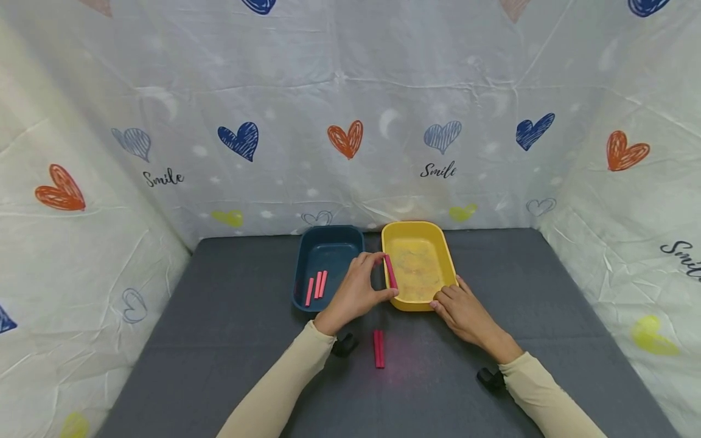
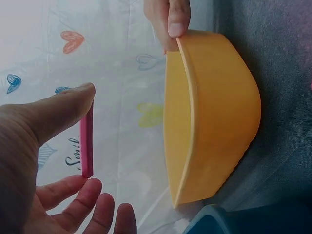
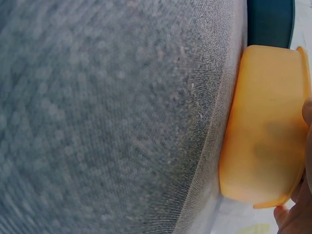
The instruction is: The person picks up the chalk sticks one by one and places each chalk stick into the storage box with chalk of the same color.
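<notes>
My left hand (image 1: 361,283) pinches a dark pink, straight-edged stick (image 1: 390,272) by its two ends, between thumb and fingertips. In the head view the stick overlaps the left rim of the yellow tray (image 1: 418,298); the left wrist view has it raised, apart from the tray. At that tray's near right corner, my right hand (image 1: 465,310) grips the rim. Two more dark pink sticks (image 1: 379,350) lie side by side on the table, nearer to me. Lighter pink sticks (image 1: 320,285), three in all, rest inside the dark blue tray (image 1: 296,267), left of the yellow one.
A dark grey cloth covers the table (image 1: 235,340), with a faint pink smudge right of the loose sticks. Behind the trays hangs a white curtain (image 1: 296,182) printed with hearts; it also closes off both sides. Each wrist carries a black strap mount.
</notes>
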The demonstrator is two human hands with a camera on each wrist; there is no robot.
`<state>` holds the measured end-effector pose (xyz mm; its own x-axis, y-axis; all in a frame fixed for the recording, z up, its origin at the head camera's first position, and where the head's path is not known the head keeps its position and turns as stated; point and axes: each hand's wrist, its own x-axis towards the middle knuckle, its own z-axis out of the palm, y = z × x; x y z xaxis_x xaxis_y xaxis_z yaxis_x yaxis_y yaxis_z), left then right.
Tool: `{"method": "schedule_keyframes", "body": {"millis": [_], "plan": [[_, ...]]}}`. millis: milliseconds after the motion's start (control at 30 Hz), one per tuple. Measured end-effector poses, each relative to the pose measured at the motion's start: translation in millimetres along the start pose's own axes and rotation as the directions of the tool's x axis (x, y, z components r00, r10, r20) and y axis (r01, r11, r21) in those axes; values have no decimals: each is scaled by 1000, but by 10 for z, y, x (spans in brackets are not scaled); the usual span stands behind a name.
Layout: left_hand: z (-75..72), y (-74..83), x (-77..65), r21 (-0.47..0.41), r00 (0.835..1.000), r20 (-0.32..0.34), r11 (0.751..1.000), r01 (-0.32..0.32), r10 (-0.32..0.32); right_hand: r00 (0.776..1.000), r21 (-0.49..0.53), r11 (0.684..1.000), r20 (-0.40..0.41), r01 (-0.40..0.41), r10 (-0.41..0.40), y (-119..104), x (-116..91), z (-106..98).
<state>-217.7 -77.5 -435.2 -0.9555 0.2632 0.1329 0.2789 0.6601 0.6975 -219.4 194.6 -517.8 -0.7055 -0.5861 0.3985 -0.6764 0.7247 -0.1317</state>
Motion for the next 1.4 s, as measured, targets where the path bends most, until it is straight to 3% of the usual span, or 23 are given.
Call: {"method": "schedule_keyframes", "body": {"millis": [433,933,1400], "plan": [[138,-13,302,-32,1000,-11,999,-27,27,999,0,1000,29,-19,19,3,1,6],[318,-49,581,-77,998,33,996,-50,52,999,-3,1000,38,-19,19,0,13,-3],[525,-61,793,-2,997,75,1000,-9,9,1000,-27,1000,-7,8,-8,-3,11,0]]}}
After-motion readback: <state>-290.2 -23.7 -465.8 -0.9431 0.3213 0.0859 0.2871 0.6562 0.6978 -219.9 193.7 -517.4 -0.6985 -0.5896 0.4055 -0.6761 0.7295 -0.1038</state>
